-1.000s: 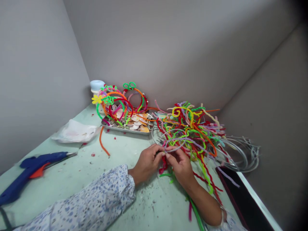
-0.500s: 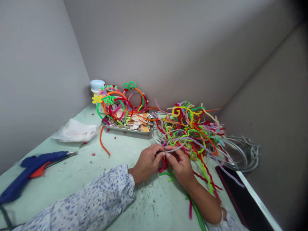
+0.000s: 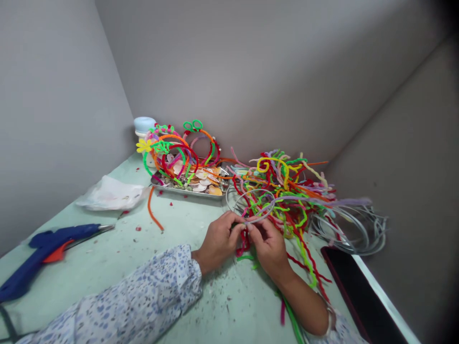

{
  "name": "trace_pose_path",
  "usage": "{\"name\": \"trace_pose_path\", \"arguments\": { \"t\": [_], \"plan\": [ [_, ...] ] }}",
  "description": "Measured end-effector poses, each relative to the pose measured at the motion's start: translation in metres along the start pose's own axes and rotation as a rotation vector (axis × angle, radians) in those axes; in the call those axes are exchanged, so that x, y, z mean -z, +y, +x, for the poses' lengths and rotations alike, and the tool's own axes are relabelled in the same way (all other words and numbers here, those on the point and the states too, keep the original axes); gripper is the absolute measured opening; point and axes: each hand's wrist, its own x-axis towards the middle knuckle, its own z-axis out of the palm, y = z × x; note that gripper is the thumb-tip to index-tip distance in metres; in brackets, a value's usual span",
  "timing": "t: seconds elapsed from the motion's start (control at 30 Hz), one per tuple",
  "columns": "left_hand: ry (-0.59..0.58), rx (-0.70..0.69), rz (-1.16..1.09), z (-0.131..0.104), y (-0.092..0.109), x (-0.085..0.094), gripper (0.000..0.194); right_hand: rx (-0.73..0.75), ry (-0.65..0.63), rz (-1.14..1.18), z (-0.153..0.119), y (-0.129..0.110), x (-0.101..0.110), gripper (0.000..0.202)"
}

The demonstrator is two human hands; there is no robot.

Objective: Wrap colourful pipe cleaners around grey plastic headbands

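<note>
My left hand (image 3: 222, 239) and my right hand (image 3: 268, 246) meet over the table, thumbs and fingertips pinched close together. Between them they grip a thin grey ring (image 3: 254, 191), which stands up above the fingertips. A long lilac pipe cleaner (image 3: 304, 199) runs from the pinch toward the right, its far end blurred. A red pipe cleaner piece (image 3: 243, 243) shows just below the fingertips. Behind my right hand lies a tangled heap of coloured pipe cleaners (image 3: 287, 177).
A metal tray (image 3: 193, 192) of shells has decorated pipe-cleaner hoops (image 3: 172, 138) over it. At left are a blue glue gun (image 3: 46, 248) and a white plastic bag (image 3: 111, 193). Grey wire coils (image 3: 369, 229) and a dark phone (image 3: 358, 296) lie at right.
The free end of the lilac pipe cleaner has swung upward at the right. Both hands stay almost in place, still pinched together, and the grey ring has shifted slightly left.
</note>
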Motion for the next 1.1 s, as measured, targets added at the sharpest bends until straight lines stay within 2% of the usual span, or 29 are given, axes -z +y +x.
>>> {"name": "trace_pose_path", "arguments": {
  "t": [0.47,1.1],
  "plan": [
    [0.016,0.002,0.031,-0.001,0.0013,-0.0004,0.013,0.0,0.02,-0.157,-0.0006,-0.0034,0.001,0.018],
    [0.011,-0.06,0.094,-0.0033,0.0052,0.0021,0.014,-0.05,-0.016,-0.187,-0.0036,-0.0098,0.0002,0.021]
  ]
}}
